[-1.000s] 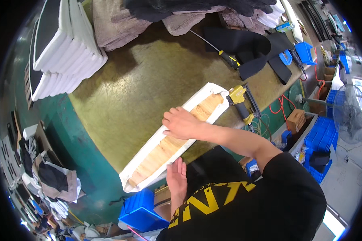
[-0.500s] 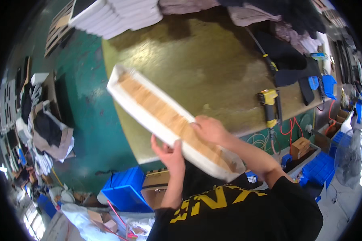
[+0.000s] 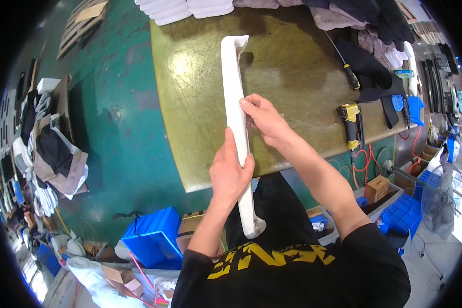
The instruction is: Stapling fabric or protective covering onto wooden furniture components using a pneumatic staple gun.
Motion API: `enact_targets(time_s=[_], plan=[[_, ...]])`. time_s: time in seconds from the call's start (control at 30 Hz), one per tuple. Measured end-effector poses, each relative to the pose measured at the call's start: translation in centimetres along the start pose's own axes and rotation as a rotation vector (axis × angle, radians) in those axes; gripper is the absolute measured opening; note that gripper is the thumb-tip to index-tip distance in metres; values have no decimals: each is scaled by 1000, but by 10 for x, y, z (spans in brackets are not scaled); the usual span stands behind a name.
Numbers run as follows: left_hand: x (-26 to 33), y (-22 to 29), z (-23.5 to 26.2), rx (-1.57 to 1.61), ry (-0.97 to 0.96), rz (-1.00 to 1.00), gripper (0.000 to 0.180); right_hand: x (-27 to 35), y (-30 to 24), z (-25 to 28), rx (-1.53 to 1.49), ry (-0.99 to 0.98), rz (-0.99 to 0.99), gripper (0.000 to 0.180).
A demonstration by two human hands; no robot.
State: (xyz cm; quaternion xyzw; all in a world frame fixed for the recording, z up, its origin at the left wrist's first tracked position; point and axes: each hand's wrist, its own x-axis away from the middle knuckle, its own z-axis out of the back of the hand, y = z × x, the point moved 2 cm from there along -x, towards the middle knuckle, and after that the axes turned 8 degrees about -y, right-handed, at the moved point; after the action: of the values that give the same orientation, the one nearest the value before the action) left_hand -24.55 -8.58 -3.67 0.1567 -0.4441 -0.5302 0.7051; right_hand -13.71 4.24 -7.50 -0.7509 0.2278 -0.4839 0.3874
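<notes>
A long, narrow piece wrapped in white fabric point(image 3: 232, 77) is turned on its side, with its white outer face showing. It runs from over the table to close by my body, and both its ends curl to the right. Below its middle, my left hand point(image 3: 230, 172) is closed round it, thumb on the right side. Farther up, my right hand point(image 3: 266, 119) pinches its right edge between thumb and fingers. The piece's wooden inner face is turned from sight.
On the olive table point(image 3: 303, 118) lie a yellow-and-black staple gun point(image 3: 350, 126) and a screwdriver point(image 3: 351, 77), both to the right. Stacked white cloths point(image 3: 185, 9) stand at the far edge, beside grey fabric point(image 3: 336, 16). A blue bin point(image 3: 154, 236) sits on the floor at lower left.
The piece has swung clockwise from a slant to nearly straight away from me. It has rolled, hiding its wooden inside. My right hand has moved farther up along its edge.
</notes>
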Motion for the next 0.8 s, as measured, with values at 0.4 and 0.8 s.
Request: enact_targets(time_s=[0.4, 0.8], plan=[[-10, -23, -33, 413, -70, -281, 87, -36, -25, 18, -103, -68, -132, 19], [-100, -10, 19, 747, -20, -175, 71, -77, -28, -21, 294, 257, 338, 41]])
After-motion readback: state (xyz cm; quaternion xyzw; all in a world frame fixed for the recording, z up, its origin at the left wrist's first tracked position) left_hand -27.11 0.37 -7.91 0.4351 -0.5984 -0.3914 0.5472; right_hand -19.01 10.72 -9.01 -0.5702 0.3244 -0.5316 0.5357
